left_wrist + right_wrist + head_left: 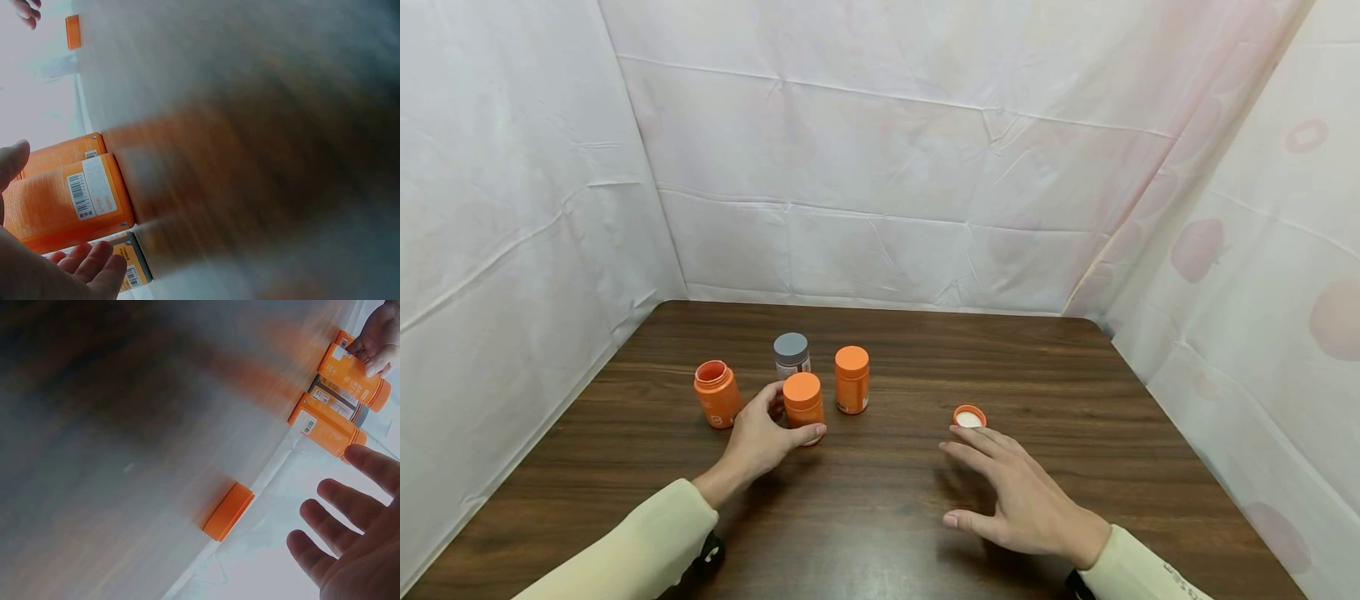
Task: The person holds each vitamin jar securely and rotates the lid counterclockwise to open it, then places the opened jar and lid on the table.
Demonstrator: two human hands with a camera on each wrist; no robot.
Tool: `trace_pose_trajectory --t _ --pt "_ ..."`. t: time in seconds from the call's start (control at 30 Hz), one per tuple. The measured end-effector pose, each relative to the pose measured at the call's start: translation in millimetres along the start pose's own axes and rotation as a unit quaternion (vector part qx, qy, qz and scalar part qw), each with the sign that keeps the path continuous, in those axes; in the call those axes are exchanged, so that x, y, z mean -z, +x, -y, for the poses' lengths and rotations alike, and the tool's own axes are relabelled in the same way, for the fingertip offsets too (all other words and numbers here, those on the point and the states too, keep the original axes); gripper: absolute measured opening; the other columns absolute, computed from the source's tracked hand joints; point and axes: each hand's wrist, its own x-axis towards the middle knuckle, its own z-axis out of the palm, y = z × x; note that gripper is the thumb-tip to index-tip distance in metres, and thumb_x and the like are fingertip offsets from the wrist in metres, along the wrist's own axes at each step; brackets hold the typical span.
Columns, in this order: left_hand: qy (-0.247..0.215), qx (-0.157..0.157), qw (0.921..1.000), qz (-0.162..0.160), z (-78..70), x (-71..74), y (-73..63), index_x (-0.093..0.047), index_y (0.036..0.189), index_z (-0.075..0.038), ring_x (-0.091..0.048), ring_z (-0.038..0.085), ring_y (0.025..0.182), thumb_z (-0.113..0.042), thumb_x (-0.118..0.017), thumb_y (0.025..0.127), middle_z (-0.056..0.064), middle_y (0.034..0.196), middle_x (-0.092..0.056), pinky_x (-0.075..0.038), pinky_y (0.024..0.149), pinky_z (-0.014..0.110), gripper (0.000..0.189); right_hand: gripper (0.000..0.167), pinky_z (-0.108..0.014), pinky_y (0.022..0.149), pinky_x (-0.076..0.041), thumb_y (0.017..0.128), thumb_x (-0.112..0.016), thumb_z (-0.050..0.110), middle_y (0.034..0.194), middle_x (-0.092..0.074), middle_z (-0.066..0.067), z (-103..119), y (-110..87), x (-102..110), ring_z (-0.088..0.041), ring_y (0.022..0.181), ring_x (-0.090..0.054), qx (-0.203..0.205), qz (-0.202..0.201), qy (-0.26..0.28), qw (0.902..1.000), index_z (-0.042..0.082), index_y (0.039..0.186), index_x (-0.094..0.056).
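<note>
L fingers (97,259) round btl (803,403), grip unclear; R fingers (347,501) spread; cap (968,417) interior head-cam only.

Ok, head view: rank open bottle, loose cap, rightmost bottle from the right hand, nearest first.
1. Loose cap: just beyond the right hand's fingertips.
2. Rightmost bottle: left of the cap, farther back.
3. Open bottle: far left.

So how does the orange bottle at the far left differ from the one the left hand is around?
The far-left bottle shows its open mouth, while the near bottle wears an orange lid. The left hand is around the near bottle, not the far-left bottle. Both are orange and stand on the dark table.
</note>
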Motion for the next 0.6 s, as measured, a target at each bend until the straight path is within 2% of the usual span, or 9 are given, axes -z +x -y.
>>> trace_pose_trajectory --t 0.17,0.37,0.6 --pt "-0.014 0.016 0.9998 0.005 -0.8 -0.8 1.3 -0.048 0.147 -0.013 -0.058 0.032 0.126 -0.037 -0.093 0.075 0.012 0.137 -0.061 -0.044 0.107 0.052 0.089 0.077 -0.056 0.106 -0.041 0.082 -0.082 0.055 0.155 -0.045 0.003 0.0 0.7 -0.1 -0.028 0.139 -0.047 0.003 -0.001 -0.003 1.0000 0.026 0.148 -0.054" --pt "-0.011 0.026 0.9995 0.013 -0.1 -0.9 1.7 -0.049 0.147 -0.010 -0.059 0.032 0.125 -0.034 -0.091 0.079 0.014 0.136 -0.061 -0.044 0.107 0.054 0.083 0.078 -0.056 0.107 -0.040 0.082 -0.081 0.056 0.156 -0.045 0.003 -0.1 0.4 -0.4 -0.028 0.140 -0.046 -0.001 0.006 -0.004 1.0000 0.026 0.149 -0.053" --pt "0.012 0.016 0.9998 0.007 0.2 -2.0 1.8 -0.059 0.137 -0.008 -0.063 0.028 0.114 -0.031 -0.090 0.081 0.011 0.128 -0.067 -0.047 0.102 0.051 0.069 0.077 -0.057 0.106 -0.040 0.082 -0.081 0.055 0.156 -0.044 0.002 0.1 0.0 0.0 -0.031 0.140 -0.047 -0.009 0.009 0.000 0.9999 0.019 0.146 -0.057"
